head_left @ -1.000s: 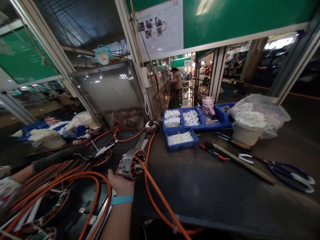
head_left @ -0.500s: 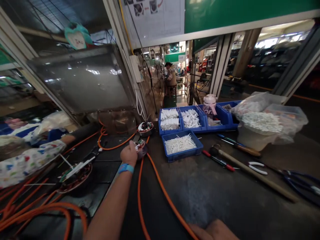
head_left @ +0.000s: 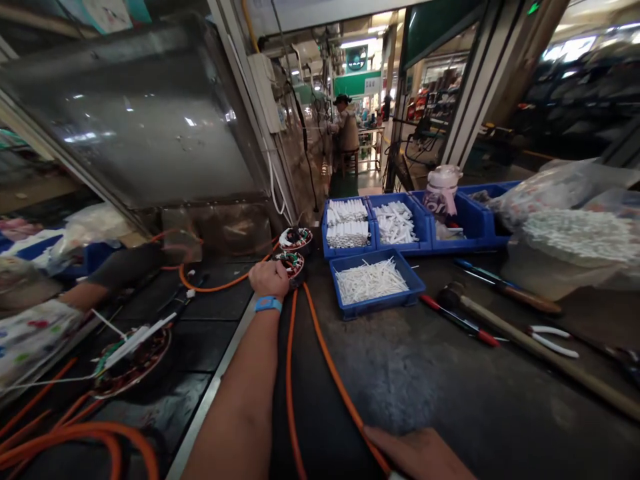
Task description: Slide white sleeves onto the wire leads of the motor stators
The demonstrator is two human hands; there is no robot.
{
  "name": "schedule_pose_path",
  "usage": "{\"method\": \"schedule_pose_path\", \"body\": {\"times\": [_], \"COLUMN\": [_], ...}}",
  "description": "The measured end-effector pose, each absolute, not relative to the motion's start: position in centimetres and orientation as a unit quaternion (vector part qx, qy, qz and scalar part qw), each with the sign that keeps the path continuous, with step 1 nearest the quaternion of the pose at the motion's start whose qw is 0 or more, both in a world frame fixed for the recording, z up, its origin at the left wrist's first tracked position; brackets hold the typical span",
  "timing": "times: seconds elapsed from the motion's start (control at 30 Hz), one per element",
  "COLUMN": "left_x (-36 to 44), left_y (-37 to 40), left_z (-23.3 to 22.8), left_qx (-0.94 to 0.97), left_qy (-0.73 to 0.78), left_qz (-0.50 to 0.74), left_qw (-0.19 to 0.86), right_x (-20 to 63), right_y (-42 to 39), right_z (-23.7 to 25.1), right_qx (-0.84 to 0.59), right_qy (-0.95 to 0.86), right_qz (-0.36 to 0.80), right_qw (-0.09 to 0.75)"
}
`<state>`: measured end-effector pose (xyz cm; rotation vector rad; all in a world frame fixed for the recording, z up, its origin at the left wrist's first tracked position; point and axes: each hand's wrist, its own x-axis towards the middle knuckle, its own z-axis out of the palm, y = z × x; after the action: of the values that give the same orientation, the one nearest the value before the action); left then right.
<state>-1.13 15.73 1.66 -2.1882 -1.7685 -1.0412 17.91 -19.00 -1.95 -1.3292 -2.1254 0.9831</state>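
Wound ring (head_left: pixel 295 268) sits just left of the blue tray (head_left: pixel 380 305), windings up. Left hand (head_left: pixel 269 279) curled round its left side, gripping; fingertips hidden. Right hand (head_left: pixel 420 453), on the near side of the tray, index finger at the orange tube (head_left: pixel 329 360); grip cannot be told. Judgement: ring likely heavy, stiff, windings fragile; best held by outer wall, tube bends softly

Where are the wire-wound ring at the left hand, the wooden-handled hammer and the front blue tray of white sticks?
Wire-wound ring (head_left: pixel 296 267): head view, on its exposed windings.
Wooden-handled hammer (head_left: pixel 520 337): head view, on the handle.
Front blue tray (head_left: pixel 383 303): head view, on its near wall.
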Motion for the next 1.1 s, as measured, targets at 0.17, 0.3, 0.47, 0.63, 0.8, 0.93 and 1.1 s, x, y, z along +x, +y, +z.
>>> {"method": "schedule_pose_path", "body": {"times": [0.17, 0.3, 0.47, 0.63, 0.8, 0.93, 1.1], "left_x": [-0.3, 0.0, -1.4, -4.2, -5.8, -5.3, -5.0], "left_y": [14.0, 7.5, -5.3, -12.4, -12.7, -13.0, -14.1], "left_z": [3.4, 5.0, 5.0, 3.7, 2.8, 1.7, 1.0], "left_qx": [-0.744, -0.810, -0.927, -0.906, -0.882, -0.858, -0.839], "left_qy": [-0.575, -0.487, -0.299, -0.381, -0.409, -0.430, -0.451], "left_qz": [-0.336, -0.326, -0.149, -0.095, -0.140, -0.229, -0.288], "left_qw": [0.051, 0.010, -0.171, -0.156, -0.186, -0.164, -0.102], "right_x": [18.1, 17.9, 18.0, 16.7, 15.8, 17.0, 17.9], "right_y": [-19.7, -20.4, -20.7, -22.0, -22.3, -19.7, -18.1], "right_z": [0.7, 1.1, 0.8, 1.1, 3.7, 3.1, -0.4], "right_qx": [-0.496, -0.521, -0.504, -0.470, -0.341, -0.388, -0.470], "right_qy": [-0.760, -0.756, -0.766, -0.834, -0.899, -0.860, -0.847], "right_qz": [0.354, 0.323, 0.315, 0.245, 0.259, 0.298, 0.195], "right_qw": [0.225, 0.232, 0.245, 0.153, 0.088, 0.146, 0.153]}}
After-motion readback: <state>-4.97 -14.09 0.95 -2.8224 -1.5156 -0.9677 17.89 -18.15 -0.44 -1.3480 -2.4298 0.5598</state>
